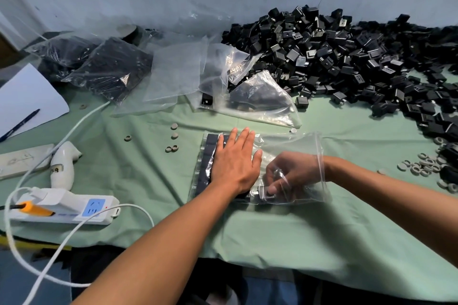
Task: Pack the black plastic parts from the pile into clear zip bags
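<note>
On green cloth [158, 181], left hand [234, 163] flat on zip bag [297, 146], right hand [295, 173] inside, grip pinching black part [262, 193]

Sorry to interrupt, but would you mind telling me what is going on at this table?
A person is packing black parts into a clear zip bag on the green cloth. The left hand presses flat on the rows already inside, while the right hand, reaching into the bag, places another part. A big pile still waits.
</note>
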A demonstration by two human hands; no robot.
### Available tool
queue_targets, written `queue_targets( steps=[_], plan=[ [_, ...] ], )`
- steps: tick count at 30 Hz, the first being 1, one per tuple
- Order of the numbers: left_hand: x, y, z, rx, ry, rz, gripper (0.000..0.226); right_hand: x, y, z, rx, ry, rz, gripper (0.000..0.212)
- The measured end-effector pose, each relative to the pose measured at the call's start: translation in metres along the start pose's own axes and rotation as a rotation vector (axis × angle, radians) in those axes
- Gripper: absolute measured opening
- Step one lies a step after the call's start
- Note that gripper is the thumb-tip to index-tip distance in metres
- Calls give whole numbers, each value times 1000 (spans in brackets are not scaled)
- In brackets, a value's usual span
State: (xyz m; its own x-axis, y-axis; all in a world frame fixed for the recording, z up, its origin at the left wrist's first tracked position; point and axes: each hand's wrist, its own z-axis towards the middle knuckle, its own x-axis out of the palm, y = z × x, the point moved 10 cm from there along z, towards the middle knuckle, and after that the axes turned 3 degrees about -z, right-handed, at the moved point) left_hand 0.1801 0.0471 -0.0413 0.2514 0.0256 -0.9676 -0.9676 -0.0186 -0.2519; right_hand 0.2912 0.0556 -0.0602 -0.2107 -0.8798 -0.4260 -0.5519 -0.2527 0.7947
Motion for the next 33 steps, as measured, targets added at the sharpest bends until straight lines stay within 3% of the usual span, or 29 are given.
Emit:
queue_targets(
  steps=[11,16,19,23,28,33],
  plan=[
    [-10,0,-6,-5,-52,-115,71,2,-14,-4,-11,61,158,21],
    [-41,-6,-12,-15,-133,-414,69,3,-10,-3,-69,78,194,24],
    [-66,12,-17,-115,-236,-586,71,3,-11,-3,-82,73,181,23],
    [-57,27,-26,-196,-189,-545,58,4,-12,-2,-59,39,134,21],
    [-26,-9,-26,-16,-90,-340,67,5,-7,-3,-72,5,76,20],
    [-19,-11,-18,-18,-73,-236,70,10,2,-6,-102,51,153,25]
  ],
)
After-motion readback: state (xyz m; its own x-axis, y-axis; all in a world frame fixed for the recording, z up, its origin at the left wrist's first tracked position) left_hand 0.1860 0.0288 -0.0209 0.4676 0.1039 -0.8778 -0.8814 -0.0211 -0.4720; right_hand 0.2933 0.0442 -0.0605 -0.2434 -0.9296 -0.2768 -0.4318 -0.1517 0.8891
